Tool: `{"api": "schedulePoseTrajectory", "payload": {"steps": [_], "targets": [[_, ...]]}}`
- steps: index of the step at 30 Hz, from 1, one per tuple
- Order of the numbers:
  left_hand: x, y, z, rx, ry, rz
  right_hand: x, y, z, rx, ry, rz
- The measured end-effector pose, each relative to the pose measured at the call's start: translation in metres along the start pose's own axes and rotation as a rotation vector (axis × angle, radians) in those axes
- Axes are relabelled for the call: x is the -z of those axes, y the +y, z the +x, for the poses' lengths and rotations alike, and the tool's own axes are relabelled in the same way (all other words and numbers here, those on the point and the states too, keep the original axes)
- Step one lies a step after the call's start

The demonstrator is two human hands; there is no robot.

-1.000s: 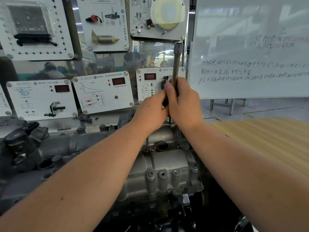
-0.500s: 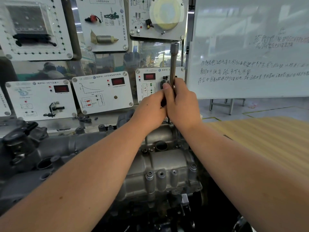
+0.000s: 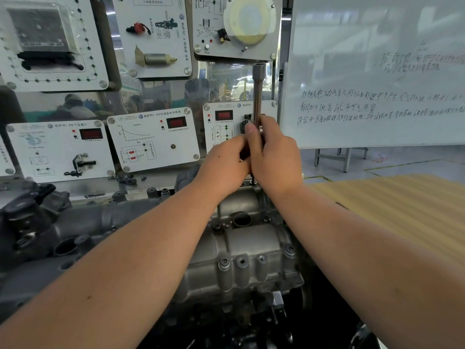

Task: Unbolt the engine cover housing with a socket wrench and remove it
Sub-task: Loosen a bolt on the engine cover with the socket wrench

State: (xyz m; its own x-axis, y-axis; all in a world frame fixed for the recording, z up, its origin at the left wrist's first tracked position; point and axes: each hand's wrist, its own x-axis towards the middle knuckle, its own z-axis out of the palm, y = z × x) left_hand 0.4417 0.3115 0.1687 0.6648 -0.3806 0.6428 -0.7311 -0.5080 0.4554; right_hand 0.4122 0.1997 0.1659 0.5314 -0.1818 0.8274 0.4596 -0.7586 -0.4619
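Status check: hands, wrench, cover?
Left hand and right hand both grip the socket wrench, standing upright at the cover's far end. Engine cover housing still seated, near bolts in. Nothing blocking.

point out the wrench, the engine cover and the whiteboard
wrench (image 3: 257, 96), head view, upright metal shaft
engine cover (image 3: 251, 245), head view, grey top face
whiteboard (image 3: 377, 71), head view, written face

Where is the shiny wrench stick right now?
In the head view the socket wrench stands upright at centre, gripped by both hands over the far end of the engine cover, just left of the whiteboard.
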Motion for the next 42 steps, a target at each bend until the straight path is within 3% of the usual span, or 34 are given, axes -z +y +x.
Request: {"api": "schedulePoseTrajectory", "payload": {"steps": [18, 27, 33, 42], "targets": [[-0.0003, 0.0002, -0.0037, 0.000, -0.085, -0.052, -0.0012, 0.0005, 0.0002, -0.066, 0.015, 0.075], [0.0008, 0.0018, -0.0006, 0.026, 0.000, 0.010, -0.0003, 0.0009, 0.0002, 0.019, 0.002, 0.057], [0.0008, 0.0019, -0.0046, -0.001, -0.087, -0.032, -0.0014, 0.0015, 0.0006, -0.031, 0.016, 0.073], [-0.0005, -0.0008, -0.0003, 0.019, 0.001, 0.004, -0.0029, 0.0021, -0.0007, 0.049, -0.014, 0.027]]}}
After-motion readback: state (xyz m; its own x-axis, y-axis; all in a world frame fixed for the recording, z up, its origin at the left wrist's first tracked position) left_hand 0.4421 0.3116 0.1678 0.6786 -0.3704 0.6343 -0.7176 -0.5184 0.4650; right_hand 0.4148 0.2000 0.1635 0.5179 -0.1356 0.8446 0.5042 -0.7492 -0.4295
